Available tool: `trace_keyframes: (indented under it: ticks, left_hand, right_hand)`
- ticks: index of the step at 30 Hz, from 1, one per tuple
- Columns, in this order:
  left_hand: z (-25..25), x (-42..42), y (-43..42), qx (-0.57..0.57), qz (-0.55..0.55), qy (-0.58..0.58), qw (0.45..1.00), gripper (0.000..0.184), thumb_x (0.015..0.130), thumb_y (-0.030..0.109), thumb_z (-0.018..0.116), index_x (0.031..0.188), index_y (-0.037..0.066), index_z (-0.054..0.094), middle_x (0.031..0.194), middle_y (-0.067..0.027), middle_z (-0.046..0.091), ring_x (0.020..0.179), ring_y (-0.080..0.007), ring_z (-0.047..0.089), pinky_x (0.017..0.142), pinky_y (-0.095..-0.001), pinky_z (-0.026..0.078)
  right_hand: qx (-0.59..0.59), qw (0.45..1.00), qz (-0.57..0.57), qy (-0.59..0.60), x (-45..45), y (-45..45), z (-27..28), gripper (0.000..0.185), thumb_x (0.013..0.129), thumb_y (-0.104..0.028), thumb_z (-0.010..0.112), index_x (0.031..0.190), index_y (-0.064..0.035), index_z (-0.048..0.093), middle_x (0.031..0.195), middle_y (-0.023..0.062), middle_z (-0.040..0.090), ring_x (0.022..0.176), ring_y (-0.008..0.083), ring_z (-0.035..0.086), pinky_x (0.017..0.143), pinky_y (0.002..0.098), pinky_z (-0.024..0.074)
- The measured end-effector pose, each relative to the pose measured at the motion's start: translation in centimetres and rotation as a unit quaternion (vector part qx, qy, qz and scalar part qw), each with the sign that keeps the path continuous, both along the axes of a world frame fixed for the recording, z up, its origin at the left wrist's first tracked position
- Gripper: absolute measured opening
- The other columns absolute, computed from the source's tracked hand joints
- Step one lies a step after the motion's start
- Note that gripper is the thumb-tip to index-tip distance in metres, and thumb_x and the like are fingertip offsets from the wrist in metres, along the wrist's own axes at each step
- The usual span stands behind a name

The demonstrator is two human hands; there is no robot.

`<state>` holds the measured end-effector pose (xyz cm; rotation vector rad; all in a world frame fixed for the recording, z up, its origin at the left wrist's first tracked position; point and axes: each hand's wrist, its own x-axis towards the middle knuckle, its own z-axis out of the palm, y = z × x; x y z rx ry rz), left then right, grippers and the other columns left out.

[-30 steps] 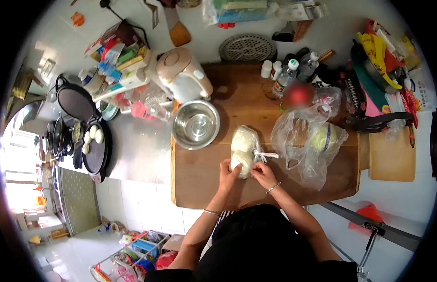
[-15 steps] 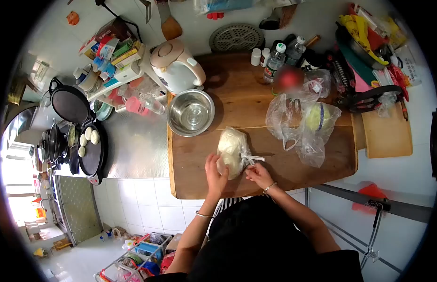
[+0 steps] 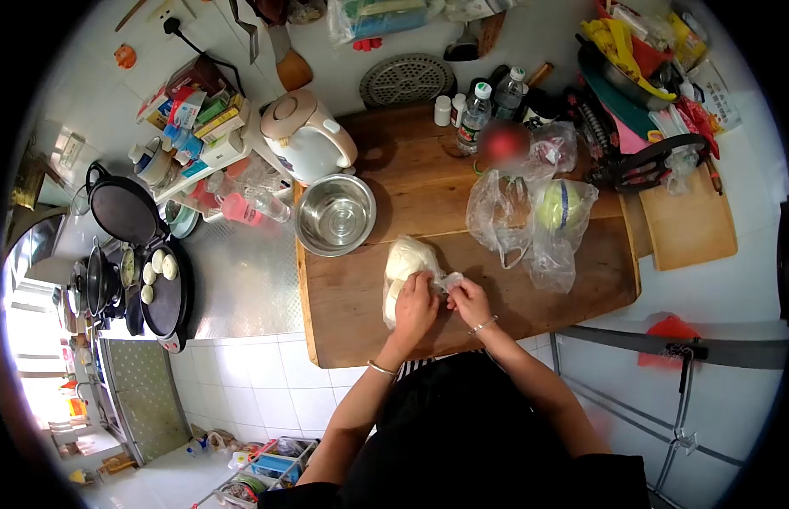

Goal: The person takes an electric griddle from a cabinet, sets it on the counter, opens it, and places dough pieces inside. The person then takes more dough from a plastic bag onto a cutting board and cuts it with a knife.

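Clear plastic bag of pale, doughy-looking lumps: we see it (image 3: 401,263) lying near the front edge of the brown wooden table (image 3: 352,310), its lower right side covered by our left hand (image 3: 418,305).
Gathered whitish plastic end: this twist of the bag (image 3: 450,281) lies between our hands; half a second ago it trailed loose to the right.
Left hand: we have shifted it from the bag's outer left flank across to the neck side. Its fingers curl over the plastic; we cannot tell whether they pinch it or merely steady it.
Right hand: ours (image 3: 469,304) has come up from just below the twist, and its thumb and fingers now seem pressed together on it.
What the shift means: we judge that our work now centres on the neck, not the lumps. Whether the knot is loosening, we cannot tell.
Shiny round steel bowl: it (image 3: 312,231) stands behind the bag and to its left, apart from our hands.
Thin see-through carrier bag: it (image 3: 554,267) rests to the right, around a pale green round vegetable (image 3: 550,206) with a purple-blue band, well apart from our fingers.
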<state>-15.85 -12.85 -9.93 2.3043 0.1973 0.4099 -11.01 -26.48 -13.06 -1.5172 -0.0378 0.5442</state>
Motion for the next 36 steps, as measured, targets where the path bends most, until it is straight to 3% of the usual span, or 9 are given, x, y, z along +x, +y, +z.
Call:
trace_keyframes:
  ticks: [9, 18, 21, 22, 24, 28, 30, 31, 36]
  left_hand:
    - [-1.7, 0.3, 0.6, 0.096, -0.030, -0.027, 0.995, 0.029, 0.069, 0.008, 0.062, 0.097, 0.002, 0.057, 0.083, -0.0140, 0.058, 0.083, -0.0324, 0.056, 0.074, -0.0409, 0.045]
    - [-0.6, -0.5, 1.7, 0.028, -0.097, 0.124, 0.987, 0.020, 0.070, 0.022, 0.064, 0.078, 0.004, 0.057, 0.071, -0.0125, 0.058, 0.076, -0.0317, 0.057, 0.075, -0.0411, 0.042]
    - [2.3, -1.7, 2.5, 0.001, -0.060, 0.080, 0.995, 0.015, 0.069, 0.017, 0.061, 0.077, 0.005, 0.057, 0.067, -0.0134, 0.056, 0.072, -0.0325, 0.056, 0.072, -0.0427, 0.042]
    - [3.1, -1.6, 3.1, 0.005, -0.058, 0.077, 0.995, 0.015, 0.069, 0.017, 0.061, 0.077, 0.005, 0.057, 0.067, -0.0134, 0.056, 0.072, -0.0325, 0.056, 0.072, -0.0427, 0.042]
    - [3.8, -2.6, 4.2, 0.004, -0.030, 0.062, 0.998, 0.014, 0.069, 0.015, 0.061, 0.077, 0.004, 0.056, 0.069, -0.0141, 0.056, 0.072, -0.0333, 0.055, 0.071, -0.0429, 0.043]
    - [4.3, -4.0, 6.7, 0.042, 0.047, 0.026, 0.998, 0.018, 0.068, 0.014, 0.062, 0.083, 0.006, 0.061, 0.072, -0.0143, 0.055, 0.073, -0.0322, 0.055, 0.072, -0.0426, 0.044]
    - [4.5, -4.5, 7.7, 0.040, 0.080, -0.042, 0.995, 0.019, 0.068, 0.013, 0.062, 0.085, 0.007, 0.063, 0.071, -0.0135, 0.055, 0.072, -0.0311, 0.055, 0.069, -0.0414, 0.045]
    - [5.1, -4.8, 8.3, 0.016, 0.139, -0.031, 0.990, 0.018, 0.068, 0.012, 0.062, 0.086, 0.007, 0.064, 0.071, -0.0133, 0.056, 0.071, -0.0308, 0.056, 0.067, -0.0409, 0.046]
    - [5.6, -6.4, 10.4, -0.151, 0.266, -0.023, 0.952, 0.012, 0.079, 0.006, 0.060, 0.090, 0.003, 0.064, 0.076, -0.0134, 0.061, 0.066, -0.0221, 0.058, 0.062, -0.0300, 0.046]
  right_hand:
    - [0.158, 0.986, 0.039, 0.027, 1.2, -0.6, 8.2, 0.021, 0.091, -0.017, 0.050, 0.075, -0.0047, 0.054, 0.062, 0.0023, 0.054, 0.056, 0.0100, 0.052, 0.056, 0.0228, 0.0428]
    - [0.255, 0.959, 0.043, 0.117, 4.4, -1.5, 4.4, 0.029, 0.096, -0.028, 0.044, 0.089, -0.0040, 0.060, 0.078, 0.0044, 0.060, 0.071, 0.0125, 0.058, 0.065, 0.0245, 0.0457]
    - [0.044, 0.993, 0.087, -0.070, 4.3, -0.4, 1.5, 0.021, 0.090, -0.014, 0.053, 0.108, -0.0053, 0.060, 0.108, 0.0057, 0.059, 0.100, 0.0177, 0.057, 0.086, 0.0290, 0.0454]
    - [-0.022, 0.963, 0.141, -0.230, 4.0, 0.3, 2.1, 0.031, 0.082, -0.002, 0.057, 0.112, -0.0096, 0.059, 0.120, 0.0088, 0.054, 0.112, 0.0218, 0.051, 0.093, 0.0314, 0.0422]
    - [-0.072, 0.919, 0.179, -0.344, 2.8, 2.4, 3.4, 0.034, 0.077, -0.001, 0.058, 0.109, -0.0131, 0.061, 0.126, 0.0116, 0.049, 0.117, 0.0260, 0.048, 0.092, 0.0325, 0.0424]
    - [-0.161, 0.829, 0.210, -0.493, 2.3, 5.9, 3.8, 0.029, 0.075, -0.004, 0.060, 0.102, -0.0126, 0.062, 0.124, 0.0127, 0.052, 0.113, 0.0284, 0.051, 0.089, 0.0330, 0.0439]
    - [-0.109, 0.905, 0.165, -0.378, 2.8, 7.0, 2.8, 0.024, 0.073, -0.007, 0.061, 0.097, -0.0098, 0.063, 0.109, 0.0116, 0.060, 0.100, 0.0289, 0.058, 0.080, 0.0329, 0.0475]
    - [-0.093, 0.928, 0.128, -0.339, 3.1, 7.5, 2.6, 0.020, 0.077, -0.007, 0.059, 0.096, -0.0067, 0.063, 0.092, 0.0064, 0.065, 0.079, 0.0196, 0.062, 0.069, 0.0289, 0.0483]
    - [-0.011, 0.981, 0.132, -0.141, 3.7, 9.5, 3.1, 0.015, 0.085, -0.012, 0.057, 0.094, -0.0014, 0.061, 0.077, -0.0004, 0.061, 0.069, 0.0032, 0.048, 0.061, 0.0219, 0.0421]
